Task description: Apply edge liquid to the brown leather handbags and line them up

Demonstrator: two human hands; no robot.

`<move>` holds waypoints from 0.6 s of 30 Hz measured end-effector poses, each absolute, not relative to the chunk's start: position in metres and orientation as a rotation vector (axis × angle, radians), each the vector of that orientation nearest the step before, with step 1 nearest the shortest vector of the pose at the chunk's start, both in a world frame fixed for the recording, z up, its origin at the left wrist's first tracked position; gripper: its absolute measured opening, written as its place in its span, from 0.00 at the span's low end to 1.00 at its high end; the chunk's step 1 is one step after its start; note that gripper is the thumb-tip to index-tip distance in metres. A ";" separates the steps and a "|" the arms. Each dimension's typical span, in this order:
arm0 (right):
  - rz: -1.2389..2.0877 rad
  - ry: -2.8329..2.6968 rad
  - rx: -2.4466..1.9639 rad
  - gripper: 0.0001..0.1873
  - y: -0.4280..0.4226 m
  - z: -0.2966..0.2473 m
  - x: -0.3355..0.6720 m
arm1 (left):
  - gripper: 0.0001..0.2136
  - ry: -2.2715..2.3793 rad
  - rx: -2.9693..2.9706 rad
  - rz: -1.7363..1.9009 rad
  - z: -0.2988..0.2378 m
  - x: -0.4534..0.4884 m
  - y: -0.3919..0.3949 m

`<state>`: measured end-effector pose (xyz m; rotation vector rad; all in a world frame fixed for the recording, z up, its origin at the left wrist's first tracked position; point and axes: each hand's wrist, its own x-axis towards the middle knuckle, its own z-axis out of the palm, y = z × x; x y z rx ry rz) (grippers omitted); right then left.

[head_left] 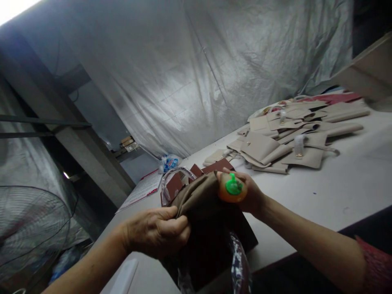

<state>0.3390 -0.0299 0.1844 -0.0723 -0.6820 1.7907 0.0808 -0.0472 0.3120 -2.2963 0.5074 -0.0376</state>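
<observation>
A dark brown handbag [211, 245] is in front of me at the table's near edge, its handles wrapped in clear plastic [239, 261]. Its olive-brown lining [197, 194] is pulled up out of the opening. My left hand [161, 230] pinches a fold of this lining between thumb and fingers. My right hand [254, 196] is closed around a small rounded bottle [228, 199] with orange contents and a bright green cap. The bottle lies right beside the lining; whether it touches the cloth I cannot tell. The right fingers are partly hidden behind it.
Beige unfinished bag pieces [260, 147] lie heaped on the white table [339, 183] to the right. At the far left end are a printed sheet [142, 190] and a blue-and-white plastic packet [170, 162]. A fan [33, 228] stands left; plastic sheeting [196, 81] hangs behind.
</observation>
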 end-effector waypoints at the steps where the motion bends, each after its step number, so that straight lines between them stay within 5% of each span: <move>1: 1.804 -0.697 -0.093 0.11 -0.026 0.189 0.337 | 0.16 0.502 -2.300 -0.021 0.315 0.082 -0.044; 7: 1.758 -0.722 -0.156 0.14 -0.018 0.187 0.315 | 0.14 0.402 -2.306 0.005 0.301 0.081 -0.029; 14: 1.567 -0.592 -0.254 0.15 -0.019 0.155 0.298 | 0.05 -0.319 -2.706 0.069 0.271 0.070 -0.045; 18: 1.483 -0.542 -0.286 0.14 -0.024 0.152 0.293 | 0.25 -0.829 -3.182 0.044 0.286 0.068 -0.072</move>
